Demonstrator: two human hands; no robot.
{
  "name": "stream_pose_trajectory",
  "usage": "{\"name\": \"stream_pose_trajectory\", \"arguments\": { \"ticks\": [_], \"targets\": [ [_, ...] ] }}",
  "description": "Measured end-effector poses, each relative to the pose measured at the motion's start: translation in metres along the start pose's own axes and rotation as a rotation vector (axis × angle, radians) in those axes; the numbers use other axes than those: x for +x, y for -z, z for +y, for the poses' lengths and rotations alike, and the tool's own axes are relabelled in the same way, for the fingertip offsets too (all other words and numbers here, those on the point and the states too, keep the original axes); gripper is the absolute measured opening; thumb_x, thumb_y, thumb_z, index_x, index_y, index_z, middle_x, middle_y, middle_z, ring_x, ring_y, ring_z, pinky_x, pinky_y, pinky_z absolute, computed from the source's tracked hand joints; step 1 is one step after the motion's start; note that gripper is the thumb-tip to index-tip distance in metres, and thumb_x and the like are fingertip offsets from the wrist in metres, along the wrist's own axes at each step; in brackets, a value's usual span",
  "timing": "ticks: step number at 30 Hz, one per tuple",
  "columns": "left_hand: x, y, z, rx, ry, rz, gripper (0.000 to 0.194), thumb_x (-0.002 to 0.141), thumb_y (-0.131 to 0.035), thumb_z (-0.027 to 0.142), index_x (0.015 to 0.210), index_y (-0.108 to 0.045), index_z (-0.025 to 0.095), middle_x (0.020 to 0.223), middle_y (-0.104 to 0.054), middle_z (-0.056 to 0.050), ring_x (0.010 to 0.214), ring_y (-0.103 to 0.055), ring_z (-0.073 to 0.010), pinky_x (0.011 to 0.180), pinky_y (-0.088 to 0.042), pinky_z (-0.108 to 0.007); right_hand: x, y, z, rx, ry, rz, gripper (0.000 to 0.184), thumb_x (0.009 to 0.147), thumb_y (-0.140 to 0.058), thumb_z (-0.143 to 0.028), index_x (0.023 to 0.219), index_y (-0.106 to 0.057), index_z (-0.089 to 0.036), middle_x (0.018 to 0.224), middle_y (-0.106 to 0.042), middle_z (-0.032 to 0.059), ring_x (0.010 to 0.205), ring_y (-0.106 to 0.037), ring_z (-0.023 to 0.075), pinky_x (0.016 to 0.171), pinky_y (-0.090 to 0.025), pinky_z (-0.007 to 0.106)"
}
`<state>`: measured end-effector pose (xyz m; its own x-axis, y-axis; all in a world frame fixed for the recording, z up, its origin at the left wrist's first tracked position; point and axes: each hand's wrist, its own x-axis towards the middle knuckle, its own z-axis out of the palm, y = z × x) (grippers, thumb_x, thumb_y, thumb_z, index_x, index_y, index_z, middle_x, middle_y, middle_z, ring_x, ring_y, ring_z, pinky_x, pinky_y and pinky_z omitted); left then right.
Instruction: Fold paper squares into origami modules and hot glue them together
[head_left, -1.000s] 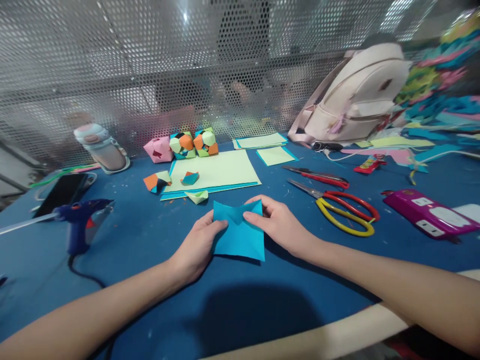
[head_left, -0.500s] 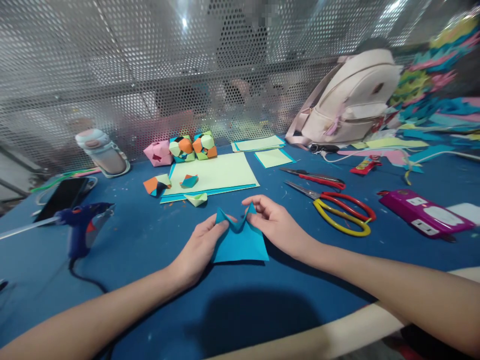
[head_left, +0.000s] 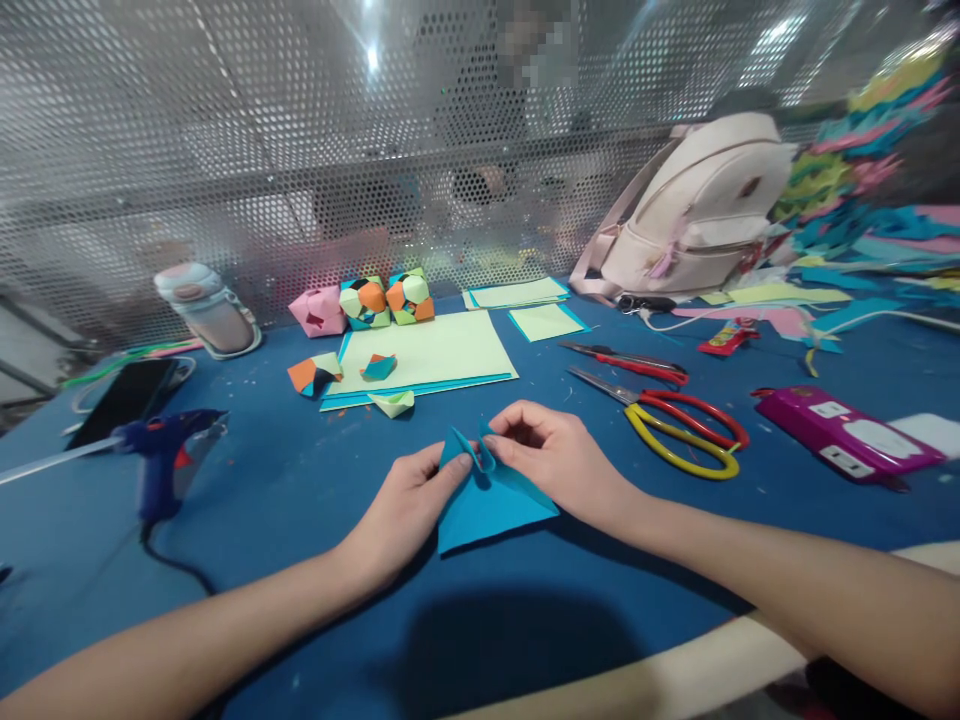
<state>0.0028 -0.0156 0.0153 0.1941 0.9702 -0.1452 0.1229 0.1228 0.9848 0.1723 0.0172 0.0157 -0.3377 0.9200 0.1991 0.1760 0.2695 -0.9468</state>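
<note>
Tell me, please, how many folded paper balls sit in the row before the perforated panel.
3: a pink ball at the left end, a multicoloured middle ball, and a multicoloured right-end ball. More could be hidden behind them.

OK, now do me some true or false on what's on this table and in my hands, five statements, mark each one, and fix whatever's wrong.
1. The left hand and the right hand both hold the blue sheet. True.
2. The right hand grips the yellow-and-red scissors. False: the yellow-and-red scissors lie on the table, to the right of that hand.
3. The glue gun is nearer the left hand than the right hand. True.
4. The backpack is left of both hands. False: the backpack is to their right, on the far side of the table.
5. The pink paper piece is left of the two multicoloured ones behind the large pale sheet. True.
</note>
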Motion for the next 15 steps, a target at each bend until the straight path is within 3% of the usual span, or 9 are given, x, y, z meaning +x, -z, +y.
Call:
{"name": "stream_pose_trajectory", "arguments": {
  "ticks": [15],
  "targets": [
    [-0.0028, -0.0039, 0.003, 0.071, -0.022, -0.015, 0.033, 0.077, -0.057, 0.048, 0.07, -0.053, 0.016, 0.071, -0.052, 0.001, 0.066, -0.046, -0.0127, 0.063, -0.04, -0.025, -0.0024, -0.0009, -0.0082, -0.016, 0.011, -0.046, 0.019, 0.079, -0.056, -0.035, 0.073, -0.057, -0.018, 0.065, -0.055, -0.0004, 0.06, -0.047, 0.011, 0.052, -0.038, 0.023]
  ]
}}
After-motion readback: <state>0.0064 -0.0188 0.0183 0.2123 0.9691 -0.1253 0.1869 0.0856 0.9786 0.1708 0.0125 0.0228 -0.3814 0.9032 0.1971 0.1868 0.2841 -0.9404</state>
